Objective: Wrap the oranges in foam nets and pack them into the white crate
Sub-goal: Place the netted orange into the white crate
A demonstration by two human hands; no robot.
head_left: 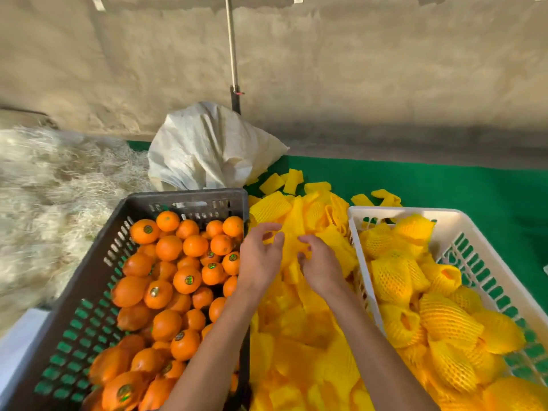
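Observation:
Bare oranges (169, 247) with stickers fill a dark crate (189, 197) on the left. A heap of yellow foam nets (311, 336) lies between that crate and the white crate (400, 210) on the right, which holds several net-wrapped oranges (444, 318). Both hands hover over the upper part of the heap. My left hand (261, 256) has its fingers loosely curved and holds nothing. My right hand (321, 268) curls its fingers and thumb on a foam net (292, 269) from the heap; the motion blur hides the exact grip.
A white woven sack (213, 149) stands behind the dark crate, with a thin pole (232, 54) rising behind it against the concrete wall. Pale shredded fibre (59, 179) covers the left side. Green cloth (444, 185) covers the table at the back right.

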